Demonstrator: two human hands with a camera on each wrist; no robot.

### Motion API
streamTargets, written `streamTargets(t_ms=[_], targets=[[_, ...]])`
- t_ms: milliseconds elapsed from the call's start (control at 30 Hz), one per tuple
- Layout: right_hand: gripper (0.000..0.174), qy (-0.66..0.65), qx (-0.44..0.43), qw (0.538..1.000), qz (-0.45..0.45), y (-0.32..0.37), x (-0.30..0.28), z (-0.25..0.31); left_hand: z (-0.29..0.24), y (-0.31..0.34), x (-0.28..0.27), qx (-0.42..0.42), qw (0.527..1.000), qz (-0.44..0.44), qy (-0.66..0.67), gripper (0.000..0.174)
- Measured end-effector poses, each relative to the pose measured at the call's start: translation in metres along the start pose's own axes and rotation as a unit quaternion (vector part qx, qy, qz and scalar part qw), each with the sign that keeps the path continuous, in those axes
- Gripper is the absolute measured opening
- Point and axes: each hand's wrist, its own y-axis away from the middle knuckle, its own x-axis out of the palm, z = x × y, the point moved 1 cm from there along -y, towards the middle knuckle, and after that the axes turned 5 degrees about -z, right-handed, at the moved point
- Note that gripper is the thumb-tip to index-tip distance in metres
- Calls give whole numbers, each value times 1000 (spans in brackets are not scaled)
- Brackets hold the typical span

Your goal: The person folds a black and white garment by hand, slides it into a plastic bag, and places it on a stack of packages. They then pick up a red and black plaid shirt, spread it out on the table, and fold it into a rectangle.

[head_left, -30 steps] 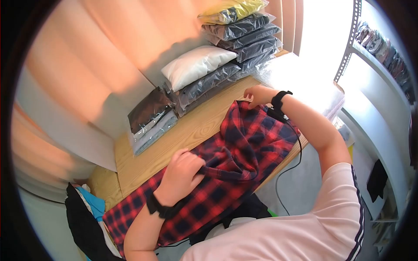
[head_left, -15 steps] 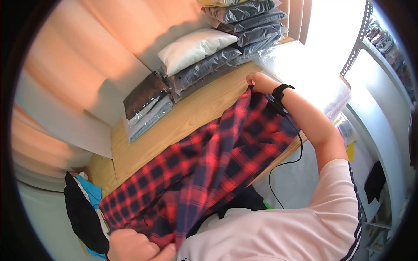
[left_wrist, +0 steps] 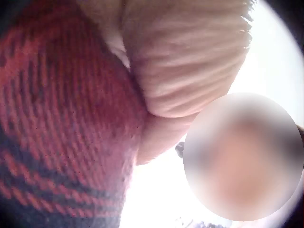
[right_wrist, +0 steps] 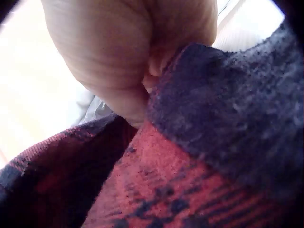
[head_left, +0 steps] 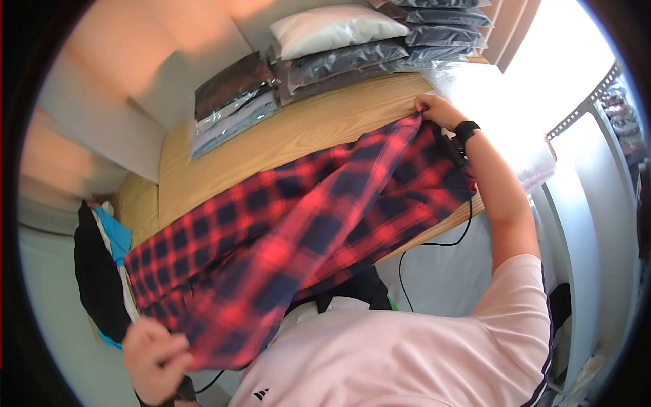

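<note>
A red and navy plaid shirt [head_left: 224,217] lies lengthwise along the wooden table, and a long panel of it stretches diagonally between the two hands. At the far right, the right hand [head_left: 441,112] pinches the upper edge of the cloth; the right wrist view shows the shirt [right_wrist: 156,175] gathered under the curled fingers. The left hand [head_left: 154,359], blurred, holds the near lower end of the panel at the bottom left, off the table's front side. Close up in the left wrist view, plaid cloth [left_wrist: 71,114] lies against the palm and its fingertips are hidden.
Bagged folded garments [head_left: 234,102] and a white pillow-like packet [head_left: 339,30] on dark bags line the back of the wooden table [head_left: 298,139]. Clear plastic [head_left: 536,163] lies at the right end. Black cloth [head_left: 98,271] hangs at the left end. A cable [head_left: 407,271] dangles from the right wrist.
The left hand has moved from the middle of the shirt down and left, drawing a panel of cloth out toward the person. The right hand still grips the far edge, slightly farther right.
</note>
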Motion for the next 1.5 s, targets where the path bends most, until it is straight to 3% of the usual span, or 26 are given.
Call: streamTargets(t_ms=[100,133,167,200,300,367,433,533,667,767,833,933,967,1033,1167,1267,1333,1433,1500], targets=[[14,27,-21,999,-16,-2,1,-9,45,5,19,-197,974,-52,99,33],[14,19,-16,1000,-16,-2,1,-10,59,5,27,-238,969,-40,45,35],[15,12,-10,1000,-16,-3,1,-12,64,6,43,-193,974,-77,-95,35],[14,-10,-20,1000,-20,-5,4,-19,72,14,50,-124,972,-57,-191,32],[19,17,20,1000,7,-7,3,-19,62,27,74,-198,980,22,21,31],[19,-2,8,1000,4,-4,2,-10,62,38,90,-144,983,114,11,44],[20,5,18,1000,13,-10,3,-25,57,44,103,-143,977,159,-5,57],[17,-22,-5,1000,-3,-11,6,-31,56,59,126,-141,974,159,-85,66],[18,-53,60,996,27,-12,3,-33,72,84,154,-88,976,83,-180,55],[20,-47,71,996,25,-16,5,-32,81,92,153,-76,983,69,-149,54],[24,0,-1,1000,28,-16,4,-31,86,97,146,-71,987,60,-133,55],[32,81,-46,995,-23,5,2,33,82,92,129,-80,990,3,-114,42],[43,212,-119,969,-48,15,1,57,79,89,123,-74,991,-1,-110,42],[37,291,-181,938,-54,22,3,76,69,80,106,-66,990,-49,-115,33],[29,230,-163,959,-26,13,3,39,33,54,63,-11,987,-101,-124,28],[17,143,-160,971,-100,15,-4,32,6,54,37,43,976,-180,-113,19],[16,82,59,994,-41,20,-7,35,-8,54,23,98,971,-210,-58,11],[14,71,10,996,-49,22,-8,22,-23,46,18,111,966,-234,-2,4],[18,79,7,996,-50,23,-9,18,-12,46,18,137,978,-145,62,9]])
